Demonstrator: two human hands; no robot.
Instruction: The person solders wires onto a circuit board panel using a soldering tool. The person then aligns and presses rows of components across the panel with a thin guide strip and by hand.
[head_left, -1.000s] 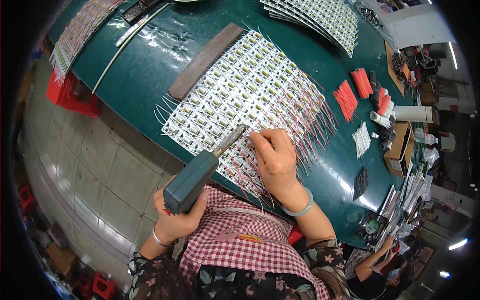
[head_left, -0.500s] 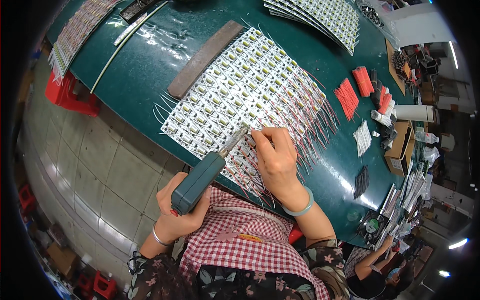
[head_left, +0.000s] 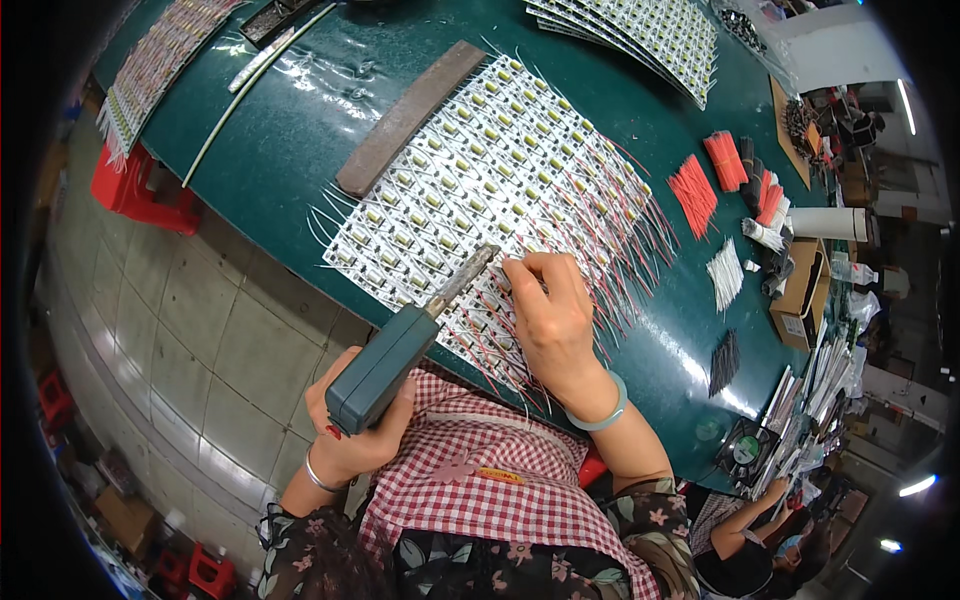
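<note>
My left hand (head_left: 355, 435) grips a dark green soldering iron (head_left: 385, 362) by its body, with the metal tip (head_left: 475, 268) reaching over a white panel of small circuit boards (head_left: 480, 180). My right hand (head_left: 548, 310) rests on the panel's near edge, fingers pinched together by the iron's tip, apparently on a thin wire that is too small to see clearly. Red and white wires (head_left: 630, 235) stick out from the panel's right side.
A brown bar (head_left: 410, 115) lies along the panel's far left edge on the green table (head_left: 290, 170). More panels (head_left: 640, 35) sit at the back. Red wire bundles (head_left: 690, 190), white wires (head_left: 722, 272), a cardboard box (head_left: 800, 290) and another person (head_left: 760, 530) are on the right.
The soldering iron's tip has shifted slightly along the panel edge, staying close to my right fingers. My right hand has barely moved.
</note>
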